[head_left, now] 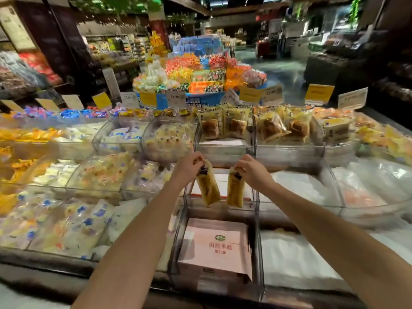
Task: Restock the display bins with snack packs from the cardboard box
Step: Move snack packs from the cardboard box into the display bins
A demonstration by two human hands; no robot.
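My left hand pinches the top of a yellow snack pack that hangs down over a clear middle-row bin. My right hand pinches the top of a second yellow snack pack, hanging beside the first over the same bin. Both arms reach forward from the bottom of the view. Below them, in the front bin, sits the pink cardboard box. In the back-row bin stand more packs of the same yellow kind.
Clear bins of wrapped snacks fill the counter to the left and back right. White-lined bins lie to the right. Yellow and white price signs stand behind. A colourful candy display rises beyond the counter.
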